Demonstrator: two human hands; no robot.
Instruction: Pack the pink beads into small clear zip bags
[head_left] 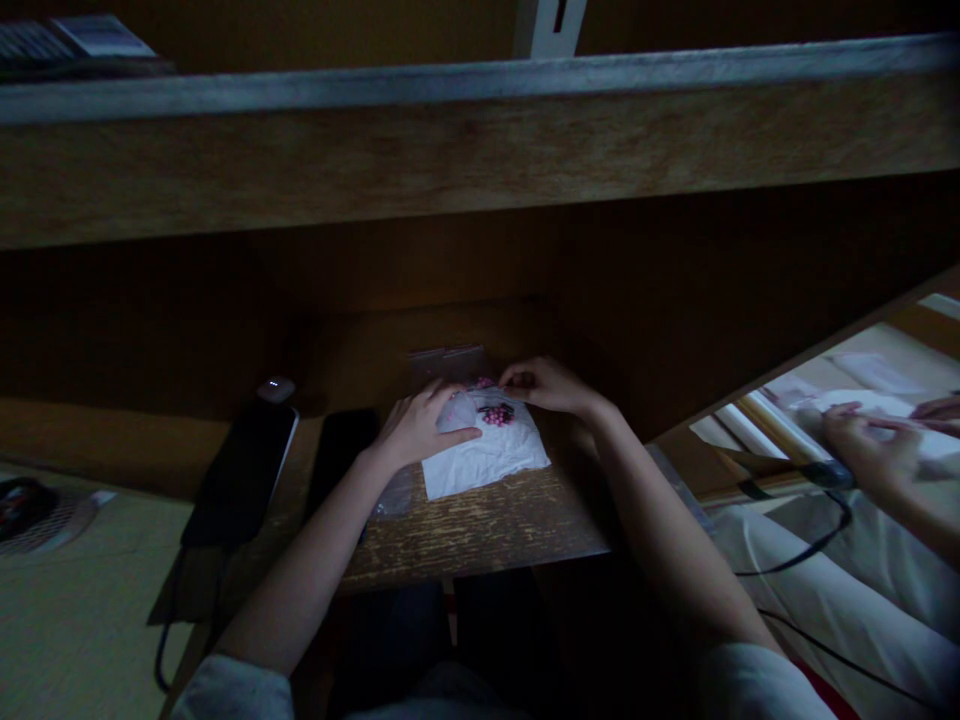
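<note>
My left hand lies over the left part of a creased white sheet, thumb stretched out and fingers apart. A translucent, rounded plastic thing shows between thumb and forefinger; whether they grip it I cannot tell. At the sheet's far right corner my right hand is closed in a pinch, and what its fingertips hold is too small to make out. Just left of them sit a few pink beads. A cluster of pink and dark beads rests on the sheet between my hands.
Clear plastic bags lie beside the sheet. A dark phone-like slab and a black device with a cable are at left, a small lit case behind. A thick shelf edge spans above. Another person's hand works at right.
</note>
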